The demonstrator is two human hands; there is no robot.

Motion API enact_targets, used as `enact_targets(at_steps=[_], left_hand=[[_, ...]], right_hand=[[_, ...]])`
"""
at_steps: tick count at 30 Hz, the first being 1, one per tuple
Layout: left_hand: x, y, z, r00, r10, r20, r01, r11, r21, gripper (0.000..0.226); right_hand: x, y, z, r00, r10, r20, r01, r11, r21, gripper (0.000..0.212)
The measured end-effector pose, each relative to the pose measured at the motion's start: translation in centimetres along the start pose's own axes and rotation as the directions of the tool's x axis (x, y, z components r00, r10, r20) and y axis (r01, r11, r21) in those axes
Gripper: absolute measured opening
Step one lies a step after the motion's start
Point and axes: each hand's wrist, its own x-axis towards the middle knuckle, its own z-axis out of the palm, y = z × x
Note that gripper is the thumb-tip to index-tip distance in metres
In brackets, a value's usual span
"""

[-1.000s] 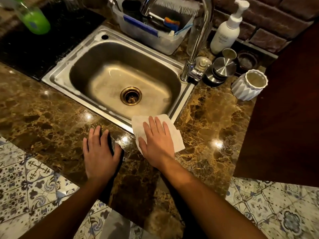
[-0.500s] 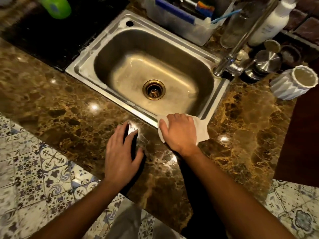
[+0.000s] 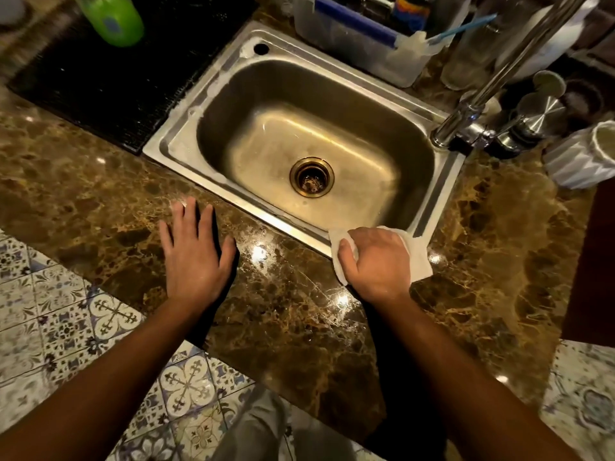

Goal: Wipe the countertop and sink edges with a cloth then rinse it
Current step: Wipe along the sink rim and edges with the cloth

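The right hand (image 3: 376, 261) presses the cloth (image 3: 417, 261) down on the near right corner of the sink (image 3: 186, 144), fingers curled over the white fabric and thumb tucked against its left fold, so the cloth straddles the steel rim and the desk (image 3: 299, 311). The near rim is the sink's long edge, and from the cloth it runs away to the left and slightly back, towards the black mat (image 3: 100, 88). A wipe of that edge would therefore travel leftward across the body. The left hand (image 3: 194, 254) lies flat on the desk, fingers spread and holding nothing, just in front of that rim, well apart from the cloth. The tap (image 3: 466, 128) stands behind the right hand, nearer to it for the rinse.
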Motion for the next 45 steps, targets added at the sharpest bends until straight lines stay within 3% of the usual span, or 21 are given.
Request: enact_targets(at_steps=[6,17,23,30,45], left_hand=[[-0.2,0.7,-0.2,0.999,-0.028,-0.021,0.029,0.998,0.053,0.073],[-0.4,1.0,0.0,0.997,-0.050,-0.065,0.054,0.997,0.050,0.069],[-0.2,0.7,0.0,0.997,-0.052,-0.059,0.054,0.998,0.039,0.071],[0.0,0.1,0.0,0.999,-0.020,-0.043,0.021,1.000,0.023,0.068],[0.2,-0.9,-0.1,0.998,0.050,-0.033,-0.050,0.999,0.001,0.065]], right_hand=[[0.4,0.1,0.0,0.995,0.005,0.096,-0.002,0.999,-0.033,0.056],[-2.5,1.8,0.2,0.987,-0.158,0.039,0.157,0.987,0.032,0.054],[-4.6,2.3,-0.2,0.990,-0.114,0.081,0.116,0.993,-0.017,0.057],[-3.6,-1.0,1.2,1.000,-0.025,-0.006,0.025,0.999,-0.037,0.056],[4.4,-11.9,3.9,0.993,-0.109,-0.050,0.108,0.994,-0.016,0.052]])
